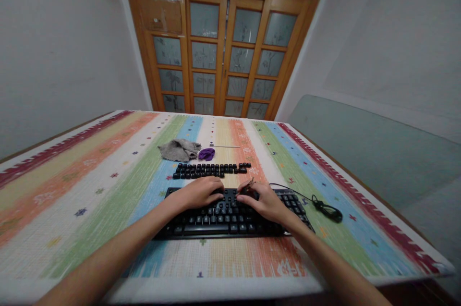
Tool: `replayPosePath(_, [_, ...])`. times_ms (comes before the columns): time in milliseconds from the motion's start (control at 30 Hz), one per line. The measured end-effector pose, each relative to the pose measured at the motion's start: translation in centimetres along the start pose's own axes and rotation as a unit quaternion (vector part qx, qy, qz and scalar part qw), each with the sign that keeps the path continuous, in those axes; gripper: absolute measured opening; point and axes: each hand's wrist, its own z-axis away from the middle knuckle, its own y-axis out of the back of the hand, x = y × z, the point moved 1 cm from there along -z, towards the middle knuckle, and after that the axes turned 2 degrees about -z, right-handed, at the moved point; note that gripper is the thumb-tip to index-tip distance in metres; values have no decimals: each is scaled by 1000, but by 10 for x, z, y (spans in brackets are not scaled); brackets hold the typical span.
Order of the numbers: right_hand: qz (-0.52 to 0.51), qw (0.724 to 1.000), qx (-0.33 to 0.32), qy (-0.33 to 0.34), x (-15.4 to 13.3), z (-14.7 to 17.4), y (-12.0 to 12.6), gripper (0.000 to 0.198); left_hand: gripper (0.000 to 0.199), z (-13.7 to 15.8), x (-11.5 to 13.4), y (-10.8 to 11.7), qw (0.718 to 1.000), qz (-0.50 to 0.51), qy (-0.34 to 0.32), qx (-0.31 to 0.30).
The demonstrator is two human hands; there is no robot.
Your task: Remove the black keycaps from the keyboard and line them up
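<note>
A black keyboard (205, 229) lies across the near part of the table, with bare key places in its upper rows. My left hand (203, 191) rests on its far part, fingers curled at the back edge and thumb on the near side. To the right, my right hand (264, 200) is bent over the upper rows with its fingers closed. A small brownish thing shows at those fingertips, too small to name. Just beyond the keyboard, loose black keycaps (198, 171) stand in two rows.
Behind the keycaps lie a grey cloth (179, 149), a purple cloth (206, 153) and a thin rod-like tool (226, 146). The keyboard's coiled cable (327, 209) sits at the right. A striped tablecloth (108, 210) covers the table; wooden glass doors (223, 51) stand beyond.
</note>
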Motion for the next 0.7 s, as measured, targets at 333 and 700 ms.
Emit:
replayPosePath(333, [51, 997, -48, 41, -11, 0, -5, 17, 10, 0, -2, -3, 1000, -5, -5, 10])
replayPosePath(700, [210, 970, -97, 79, -30, -2, -1, 19, 9, 1, -3, -4, 1000, -13, -10, 13])
